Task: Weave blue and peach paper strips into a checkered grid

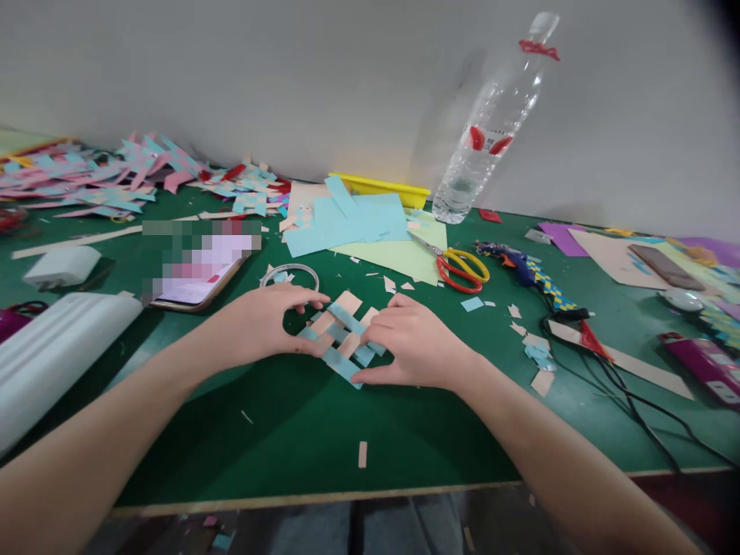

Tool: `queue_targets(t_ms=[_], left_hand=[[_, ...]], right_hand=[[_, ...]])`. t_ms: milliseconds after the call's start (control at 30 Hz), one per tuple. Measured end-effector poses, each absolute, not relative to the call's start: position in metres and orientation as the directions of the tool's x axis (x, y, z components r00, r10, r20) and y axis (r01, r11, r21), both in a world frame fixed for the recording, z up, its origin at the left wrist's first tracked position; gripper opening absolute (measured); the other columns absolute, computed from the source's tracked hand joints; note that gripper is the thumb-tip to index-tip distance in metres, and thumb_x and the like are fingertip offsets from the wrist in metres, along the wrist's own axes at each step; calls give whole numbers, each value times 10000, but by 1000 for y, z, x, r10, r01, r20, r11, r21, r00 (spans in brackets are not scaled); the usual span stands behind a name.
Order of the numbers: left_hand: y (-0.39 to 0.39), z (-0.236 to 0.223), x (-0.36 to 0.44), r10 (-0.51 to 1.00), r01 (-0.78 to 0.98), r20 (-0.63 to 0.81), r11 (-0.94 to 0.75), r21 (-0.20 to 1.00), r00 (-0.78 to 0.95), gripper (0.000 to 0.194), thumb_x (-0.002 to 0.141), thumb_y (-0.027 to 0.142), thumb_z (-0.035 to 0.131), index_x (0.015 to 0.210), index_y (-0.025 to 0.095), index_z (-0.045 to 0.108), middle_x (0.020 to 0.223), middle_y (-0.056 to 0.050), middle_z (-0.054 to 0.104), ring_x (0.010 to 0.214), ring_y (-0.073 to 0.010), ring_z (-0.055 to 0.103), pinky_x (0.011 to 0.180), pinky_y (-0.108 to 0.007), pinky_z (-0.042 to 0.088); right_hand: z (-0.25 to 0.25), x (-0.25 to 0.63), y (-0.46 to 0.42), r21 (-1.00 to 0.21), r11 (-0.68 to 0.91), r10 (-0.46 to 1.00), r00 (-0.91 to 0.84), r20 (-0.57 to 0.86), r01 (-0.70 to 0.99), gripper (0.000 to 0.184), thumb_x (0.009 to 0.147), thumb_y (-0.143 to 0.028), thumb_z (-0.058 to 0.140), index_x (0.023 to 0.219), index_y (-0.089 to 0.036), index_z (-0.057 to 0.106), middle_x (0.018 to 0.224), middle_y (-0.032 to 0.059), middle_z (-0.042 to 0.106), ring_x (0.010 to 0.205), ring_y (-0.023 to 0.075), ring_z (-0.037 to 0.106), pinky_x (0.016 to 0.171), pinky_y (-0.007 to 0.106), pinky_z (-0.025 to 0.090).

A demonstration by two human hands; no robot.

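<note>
A small woven mat of light-blue and pale-peach paper strips lies tilted on the green table between my hands, with small square gaps between the strips. My left hand holds its left side, thumb at the lower edge and fingers at the upper edge. On the right side, my right hand grips the mat, fingertips on the strips and thumb at the lower corner. More blue strip ends show partly under the right fingers. Just beyond the left hand lies a white ring, partly hidden by the hand.
Scissors, blue paper sheets and a yellow tray lie behind the mat. A plastic bottle leans on the wall. To the left are a phone, a charger and a white box-like object. Cables run at right.
</note>
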State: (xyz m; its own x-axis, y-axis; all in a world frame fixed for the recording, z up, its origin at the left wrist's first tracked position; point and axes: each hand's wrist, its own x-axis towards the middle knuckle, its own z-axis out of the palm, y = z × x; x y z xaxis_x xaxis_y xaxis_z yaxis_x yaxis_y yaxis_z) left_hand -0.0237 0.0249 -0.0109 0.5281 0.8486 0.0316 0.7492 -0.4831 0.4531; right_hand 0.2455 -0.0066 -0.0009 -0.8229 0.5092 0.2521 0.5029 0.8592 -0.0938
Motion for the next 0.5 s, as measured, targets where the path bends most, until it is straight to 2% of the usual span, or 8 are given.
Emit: queue_targets(t_ms=[100,167,267,333,433,500], left_hand=[[26,-11,-27,823,737,6,-512,441,567,836,573,713,786,1278,291,630,1169,-65,697,1003,-310,651,817,-383,532],[26,-10,-28,815,732,7,-524,435,580,807,589,675,800,1281,299,622,1167,-62,698,1002,-305,653,809,-374,535],[27,-11,-29,803,717,30,-548,432,596,733,627,637,798,1256,302,629,1126,-56,712,977,-294,661,803,-371,536],[27,-13,-29,801,709,46,-554,437,597,711,639,632,793,1248,302,631,1118,-56,715,975,-291,661,808,-375,537],[25,-13,-28,805,706,40,-542,456,592,703,655,640,780,1247,290,634,1114,-59,715,971,-289,662,811,-383,541],[24,-12,-26,803,707,25,-539,458,596,703,663,646,772,1249,283,637,1116,-62,714,978,-294,661,829,-394,539]], right_hand=[[-3,243,-7,-88,851,519,-808,279,517,501,870,-635,579,871,-144,684,761,46,691,729,181,607,734,338,316],[-5,240,-10,-95,843,532,-796,289,529,526,861,-660,570,870,-144,675,790,64,691,773,196,616,747,344,323],[-6,234,-14,-143,783,620,-737,271,606,556,863,-689,536,809,-147,646,781,70,675,768,198,612,719,340,348],[-5,232,-16,-191,724,687,-672,276,662,574,856,-708,523,852,-145,638,832,80,680,800,207,614,720,340,387],[-5,233,-15,-238,694,717,-620,319,680,626,835,-699,564,1103,-135,611,1111,133,680,1056,267,608,895,398,435],[-7,234,-14,-265,679,732,-603,317,685,706,817,-682,605,1258,-134,545,1292,155,621,1230,298,543,1068,469,360]])
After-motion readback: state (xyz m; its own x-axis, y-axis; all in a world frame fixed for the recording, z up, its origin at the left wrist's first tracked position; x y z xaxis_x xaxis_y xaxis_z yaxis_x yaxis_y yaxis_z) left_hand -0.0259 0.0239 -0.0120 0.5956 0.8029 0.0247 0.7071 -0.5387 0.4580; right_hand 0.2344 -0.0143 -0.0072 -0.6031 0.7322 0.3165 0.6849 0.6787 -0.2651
